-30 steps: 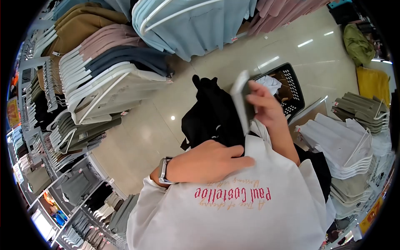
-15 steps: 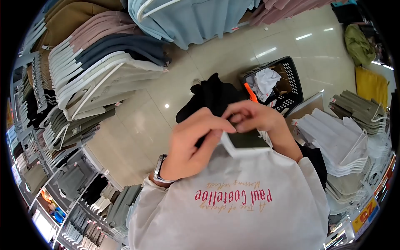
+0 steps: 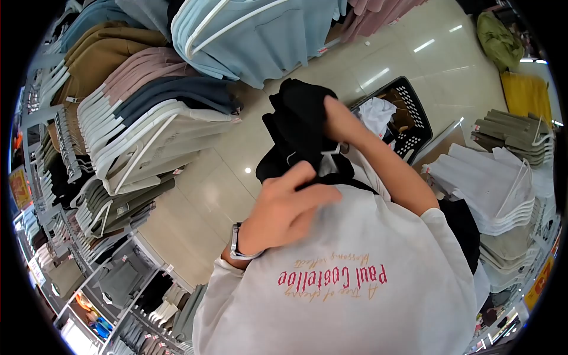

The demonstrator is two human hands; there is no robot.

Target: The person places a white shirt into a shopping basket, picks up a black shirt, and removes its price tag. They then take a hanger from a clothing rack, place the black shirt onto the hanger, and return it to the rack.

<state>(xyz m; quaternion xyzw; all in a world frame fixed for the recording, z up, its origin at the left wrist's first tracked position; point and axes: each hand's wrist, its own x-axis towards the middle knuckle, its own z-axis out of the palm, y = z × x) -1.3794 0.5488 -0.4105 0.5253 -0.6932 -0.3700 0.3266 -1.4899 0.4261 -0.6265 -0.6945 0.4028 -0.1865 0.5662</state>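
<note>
A bundled black garment [image 3: 299, 112] is gathered up in front of my chest. My right hand [image 3: 343, 123] grips its right side, with the fingertips mostly hidden behind the cloth. Just below that hand, a small whitish strip [image 3: 331, 154] shows against the black fabric; I cannot make out what it is. My left hand [image 3: 281, 210], with a silver watch at the wrist, hovers below the garment in front of my white shirt [image 3: 355, 248]. Its fingers are apart and slightly blurred, and nothing shows in them.
A dark shopping basket [image 3: 408, 94] with a white crumpled item [image 3: 377, 115] stands on the tiled floor [image 3: 195, 201] ahead. Racks of hanging garments line both sides: light blue tops [image 3: 260, 35], beige ones [image 3: 154, 142] at left, white ones [image 3: 473, 183] at right.
The dark green card with a white edge between my hands no longer shows. My right hand has moved up and taken hold of the black garment, now raised. My left hand has opened.
</note>
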